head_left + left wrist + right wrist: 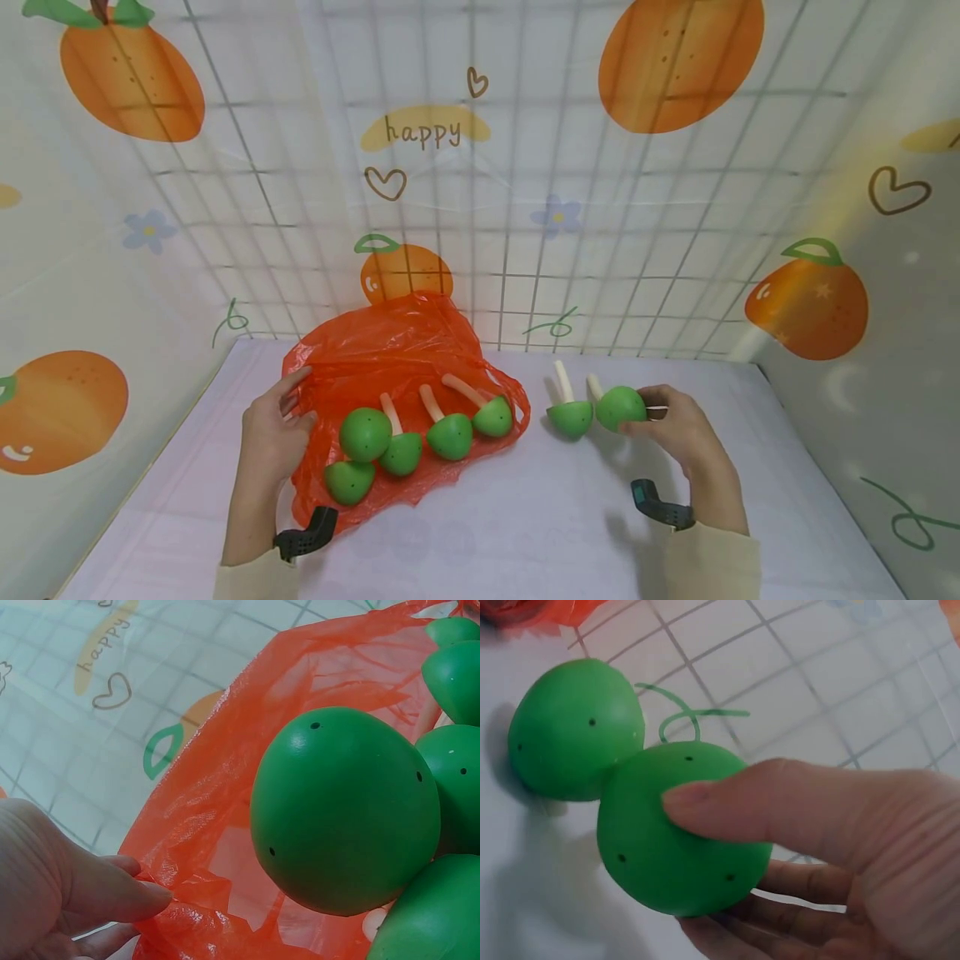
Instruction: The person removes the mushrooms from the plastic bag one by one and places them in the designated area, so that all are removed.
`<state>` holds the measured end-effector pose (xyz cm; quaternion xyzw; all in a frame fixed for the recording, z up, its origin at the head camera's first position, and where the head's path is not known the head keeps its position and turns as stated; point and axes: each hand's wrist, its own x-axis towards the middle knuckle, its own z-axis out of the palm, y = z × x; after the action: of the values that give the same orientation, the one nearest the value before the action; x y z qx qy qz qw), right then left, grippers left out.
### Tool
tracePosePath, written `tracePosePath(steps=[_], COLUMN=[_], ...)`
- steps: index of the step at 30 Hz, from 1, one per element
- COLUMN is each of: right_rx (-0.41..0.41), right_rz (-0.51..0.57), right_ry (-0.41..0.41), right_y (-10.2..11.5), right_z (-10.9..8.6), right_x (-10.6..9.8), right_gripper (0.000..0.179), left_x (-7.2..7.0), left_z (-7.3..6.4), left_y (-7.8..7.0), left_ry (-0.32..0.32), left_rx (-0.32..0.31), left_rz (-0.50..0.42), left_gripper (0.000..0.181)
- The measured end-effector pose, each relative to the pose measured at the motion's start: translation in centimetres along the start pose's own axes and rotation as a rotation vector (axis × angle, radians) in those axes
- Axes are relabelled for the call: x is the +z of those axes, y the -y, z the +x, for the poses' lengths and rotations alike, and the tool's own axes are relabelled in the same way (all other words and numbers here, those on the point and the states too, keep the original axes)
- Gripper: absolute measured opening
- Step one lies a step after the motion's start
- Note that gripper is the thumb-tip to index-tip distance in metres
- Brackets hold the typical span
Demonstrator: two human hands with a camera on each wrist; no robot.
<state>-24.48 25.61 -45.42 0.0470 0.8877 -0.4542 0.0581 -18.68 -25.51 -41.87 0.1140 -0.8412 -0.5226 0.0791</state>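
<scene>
My right hand (678,425) holds a green toy mushroom (621,407) by its cap, thumb (705,806) across the top and fingers beneath. Its pale stem points away toward the back. Close on its left lies a second green mushroom (570,418), cap toward me. My left hand (273,437) pinches the left edge of a red plastic bag (375,342), with film bunched at the thumb tip (157,894). Several more green mushrooms, one with its round cap (365,434) raised on top of the others, lie in the bag; their stems look pinkish through the film.
The things lie on a white tabletop (510,533). Behind it stands a white grid panel (525,275) covered by a sheer cloth with orange-fruit prints, and similar cloth hangs at both sides. Each wrist wears a dark strapped device (306,535).
</scene>
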Motion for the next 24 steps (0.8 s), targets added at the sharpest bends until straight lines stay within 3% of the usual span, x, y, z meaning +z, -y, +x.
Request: tracePosePath(steps=[13, 24], right_rx=[0.045, 0.023], right_rz=[-0.078, -0.120], right_ry=[0.017, 0.037], right_y=[-1.4, -2.0], right_z=[1.3, 1.4], right_x=[0.9, 0.9], right_gripper=[0.084, 0.082], left_x=[0.1, 0.2], left_z=[0.0, -0.1], left_y=[0.0, 0.0], left_ry=[-0.005, 0.000], left_rx=[0.014, 0.019], left_rz=[0.002, 0.013], left_gripper=[0.067, 0.066])
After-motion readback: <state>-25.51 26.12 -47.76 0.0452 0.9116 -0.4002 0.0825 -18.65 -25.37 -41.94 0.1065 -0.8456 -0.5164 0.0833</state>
